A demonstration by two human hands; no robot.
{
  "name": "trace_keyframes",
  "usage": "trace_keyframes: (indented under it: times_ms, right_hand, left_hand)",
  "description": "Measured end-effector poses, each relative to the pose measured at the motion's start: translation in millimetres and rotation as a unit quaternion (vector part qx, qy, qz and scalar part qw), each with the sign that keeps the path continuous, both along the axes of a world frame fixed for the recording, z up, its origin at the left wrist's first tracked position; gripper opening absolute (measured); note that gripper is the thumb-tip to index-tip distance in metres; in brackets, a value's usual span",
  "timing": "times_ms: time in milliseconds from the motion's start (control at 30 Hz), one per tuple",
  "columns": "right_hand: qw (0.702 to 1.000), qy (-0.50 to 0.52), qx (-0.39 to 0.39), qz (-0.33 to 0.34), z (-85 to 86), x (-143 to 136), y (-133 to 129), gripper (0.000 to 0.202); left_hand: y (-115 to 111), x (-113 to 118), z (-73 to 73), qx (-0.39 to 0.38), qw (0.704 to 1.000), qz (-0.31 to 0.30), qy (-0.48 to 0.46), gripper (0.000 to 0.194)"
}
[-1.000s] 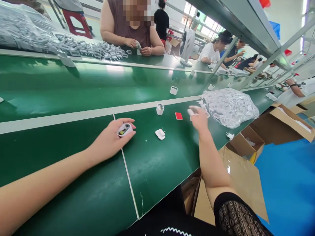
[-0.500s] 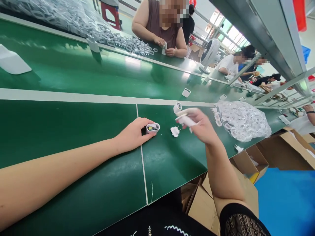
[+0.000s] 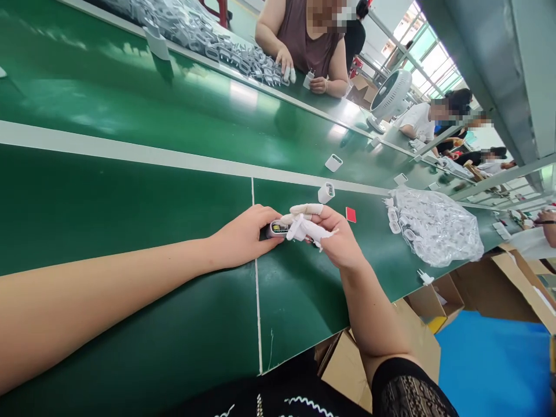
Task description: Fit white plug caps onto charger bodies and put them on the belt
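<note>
The housing was an open white shell with a yellow part and other small parts showing in its mouth. It sat between the strip and the worktop's near edge, where the left hand had its thumb and fingers clamped on the sides. The right hand, with white covers on the fingers, was pinched on a white piece at that mouth; whether the piece touched the shell could not be told.

A second housing, also open with parts inside, stood just on the near side of the strip. A third shell lay beyond it. Towards the worktop's right end, a clear bag was full of white parts, a few lying beside it. Cartons stood below the near edge, one with something white inside.

The green worktop also bore a red square and, by its near edge, a plug. At the far edge were a heap of grey-white parts, a co-worker holding a plug-topped piece, and a fan. Blue covered the floor at right.
</note>
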State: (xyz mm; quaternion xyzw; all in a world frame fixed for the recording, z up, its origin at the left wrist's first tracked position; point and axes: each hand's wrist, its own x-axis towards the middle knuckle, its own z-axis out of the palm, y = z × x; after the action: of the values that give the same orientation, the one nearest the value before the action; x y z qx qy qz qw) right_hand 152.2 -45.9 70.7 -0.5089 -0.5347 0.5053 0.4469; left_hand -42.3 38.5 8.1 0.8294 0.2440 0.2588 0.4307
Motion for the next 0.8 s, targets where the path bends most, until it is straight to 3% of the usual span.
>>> trace_keyframes:
  times_ms: [100, 200, 300, 433, 567, 667, 800]
  right_hand:
    - [0.984, -0.138, 0.104, -0.047, -3.5, 5.8, -3.7, 0.032]
    - [0.919, -0.308, 0.230, -0.091, -1.7, 14.1, -6.9, 0.033]
    - [0.868, -0.391, 0.278, -0.131, 2.6, 18.5, -10.2, 0.037]
    - [0.888, -0.363, 0.262, -0.104, 2.7, 15.0, -12.1, 0.039]
    - [0.899, -0.316, 0.295, -0.065, -4.0, 8.0, -8.2, 0.036]
    - [0.924, -0.274, 0.265, -0.038, -7.6, 5.2, -5.9, 0.037]
    - [0.926, -0.269, 0.264, 0.000, -6.4, 5.3, -6.1, 0.045]
  left_hand:
    - [-0.7, 0.3, -0.3, 0.002, 1.000, -0.007, -0.001, 0.043]
    - [-1.5, -0.3, 0.5, 0.000, 1.000, -0.016, 0.001, 0.041]
    - [-1.5, -0.6, 0.4, -0.006, 1.000, -0.015, 0.005, 0.039]
    - [-1.1, -0.5, -1.0, -0.007, 1.000, -0.012, 0.005, 0.040]
    - [-0.8, -0.3, -1.6, -0.004, 1.000, -0.009, 0.005, 0.042]
    - [-0.5, 0.3, -1.5, -0.004, 1.000, -0.007, 0.009, 0.044]
    - [-0.5, 1.3, -1.7, -0.006, 1.000, -0.007, 0.004, 0.044]
